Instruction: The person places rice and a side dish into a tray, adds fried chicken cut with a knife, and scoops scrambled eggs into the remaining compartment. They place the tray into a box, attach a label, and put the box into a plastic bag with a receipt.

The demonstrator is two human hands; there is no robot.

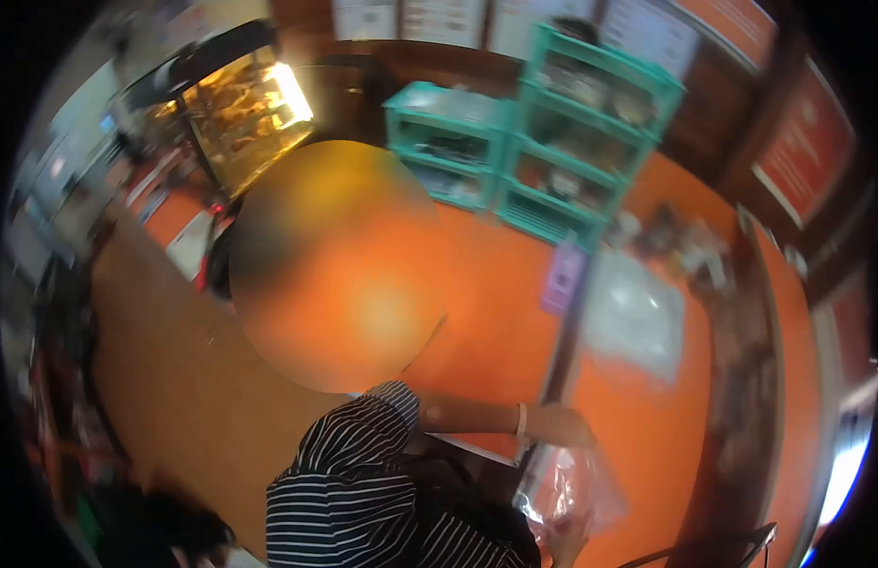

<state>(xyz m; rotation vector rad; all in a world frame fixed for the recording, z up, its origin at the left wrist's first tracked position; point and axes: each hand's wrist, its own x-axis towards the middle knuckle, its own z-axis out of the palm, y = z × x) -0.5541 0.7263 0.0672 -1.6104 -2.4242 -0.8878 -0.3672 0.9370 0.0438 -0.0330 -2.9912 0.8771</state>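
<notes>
"Toward the lower right of the frame, what are the two hands busy with?"

"A clear plastic bag (pixel 560 481), held between them over the edge of the orange table (pixel 638 445). The left hand (pixel 564 427) is at its upper end, the right hand (pixel 568 544) at its lower end."

"How are the fingers set?"

"On the right hand they look pinched together on the film. The left hand meets the bag too, but blur hides its fingertips, so I can't tell how closely they are pressed."

"Which step would you call it?"

"Handling the bag, I'd judge, perhaps straightening or opening it. Whether anything is inside, I can't make out through the glare."

"And what does the next move call for?"

"A light, steady hold at both ends, to my mind. Film that thin could slip, crumple or cling to itself, so a separate grip on each layer would matter if the mouth had to be spread."

"What lies around them?"

"Right of centre, a pile of clear plastic (pixel 636 314) rests on the table, with a purple packet (pixel 562 276) just beside it, to its left. Above, toward the top of the frame, stand green racks (pixel 590 137). At the upper left there's a lit glass case (pixel 240 123)."
</notes>
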